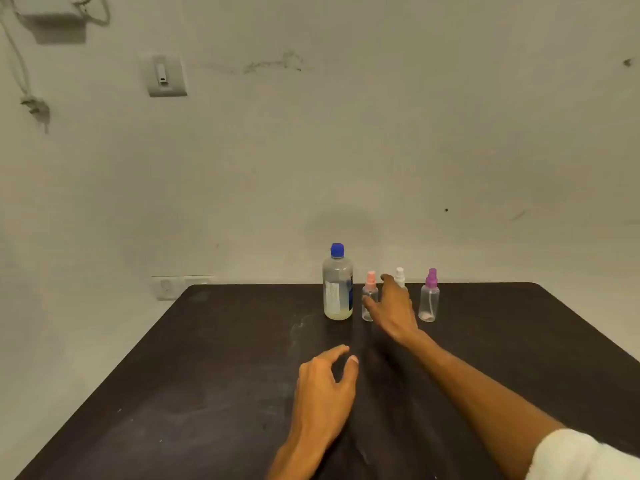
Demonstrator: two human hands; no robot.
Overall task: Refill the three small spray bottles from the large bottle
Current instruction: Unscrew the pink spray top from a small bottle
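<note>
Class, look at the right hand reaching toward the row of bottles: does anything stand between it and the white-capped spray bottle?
Nothing visible does. The right hand has arrived in front of the white-capped spray bottle, hiding its body. The pink-capped spray bottle stands just left of the fingers, the purple-capped one clear to the right.

The tall clear plastic bottle (pixel 337 289) carries a blue cap and pale yellowish liquid, the three small clear spray bottles at its 3 o'clock carry pink (pixel 369 297), white (pixel 400 277) and purple (pixel 429 297) heads, and the flat matte tabletop (pixel 207 375) is dark brown.
</note>
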